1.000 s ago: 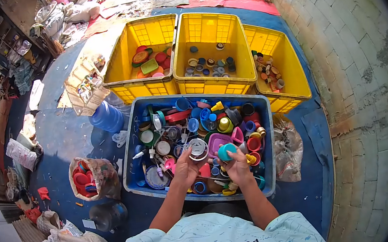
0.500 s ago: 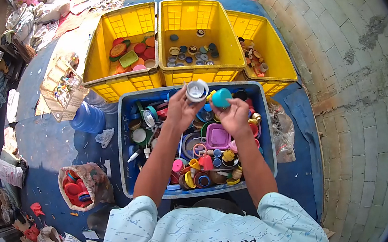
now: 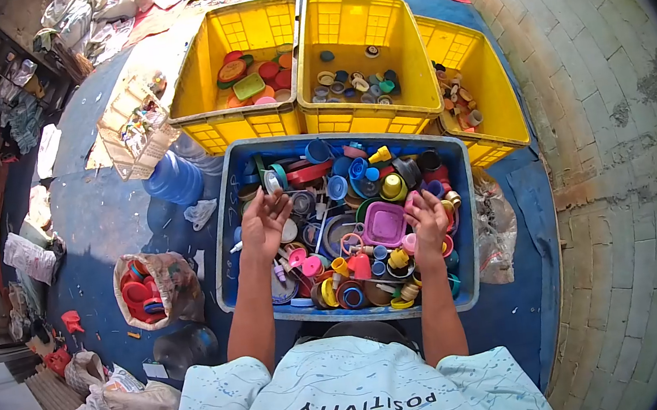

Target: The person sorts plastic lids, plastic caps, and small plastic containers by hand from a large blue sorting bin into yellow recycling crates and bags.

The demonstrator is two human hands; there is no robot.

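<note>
Both hands are down in the blue crate [image 3: 226, 243] of mixed caps, well apart from each other. Left hand [image 3: 264, 223] lies over the left side of the heap with its fingers spread and loose, holding nothing that shows; it covers the caps under it, just beside a white cap [image 3: 272, 182]. Right hand [image 3: 428, 221] sits at the right side, fingers curled down among the caps; whether it pinches one I cannot tell. Between the hands lies a purple square lid [image 3: 385, 223], nearer the right one, with a yellow cap [image 3: 393, 188] just beyond it. Beyond the crate three yellow bins stand in a row: the left bin [image 3: 196, 81] holds red and orange lids, the middle bin [image 3: 399, 46] small blue and white caps, the right bin [image 3: 497, 100] small mixed caps. Left of the crate, on the blue floor, lie a blue jug [image 3: 174, 182] and a sack [image 3: 178, 291] of red caps
</note>
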